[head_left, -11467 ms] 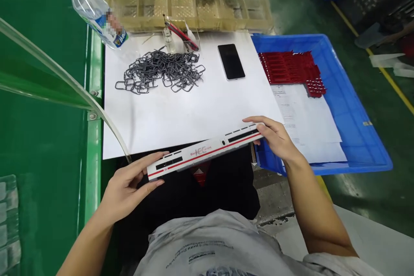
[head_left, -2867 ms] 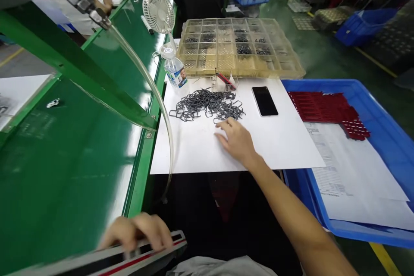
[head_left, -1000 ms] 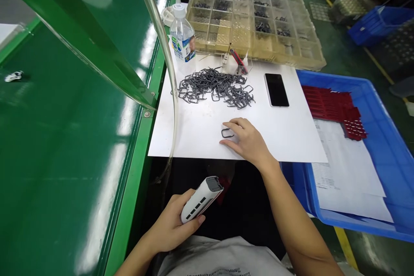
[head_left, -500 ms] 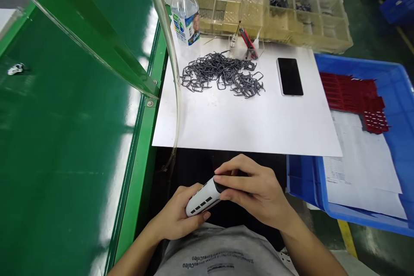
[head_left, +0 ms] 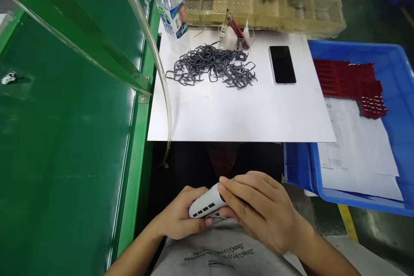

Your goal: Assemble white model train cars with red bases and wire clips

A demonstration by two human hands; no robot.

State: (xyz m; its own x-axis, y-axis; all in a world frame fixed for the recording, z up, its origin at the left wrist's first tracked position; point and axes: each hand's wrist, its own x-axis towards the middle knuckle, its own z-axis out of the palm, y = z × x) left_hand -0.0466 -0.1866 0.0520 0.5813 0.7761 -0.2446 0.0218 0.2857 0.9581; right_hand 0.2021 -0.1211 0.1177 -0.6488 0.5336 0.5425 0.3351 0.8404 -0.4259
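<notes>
Close to my shirt front, a white toy train car (head_left: 205, 205) with a row of black windows slants up to the right. My left hand (head_left: 181, 214) is wrapped round its lower left end, thumb along the near side. Over its upper right end lies my right hand (head_left: 263, 209), fingers together on top and thumb beneath, so that this dark end is mostly covered. Beyond my hands, a pile of thin dark grey bent plastic strips (head_left: 211, 64) lies on the white board (head_left: 246, 116).
A smartphone (head_left: 282, 64), a water bottle (head_left: 171, 6) and a small clear box (head_left: 221, 41) with tools stand on the board. Behind is a compartment tray (head_left: 268, 13). At right sits a blue crate (head_left: 401, 129) with red parts and papers. A clear hose (head_left: 152, 43) hangs at left.
My right hand has closed down over the train car's dark end, its fingers now together and hiding more of it. The view has shifted slightly, and the train car sits a little lower.
</notes>
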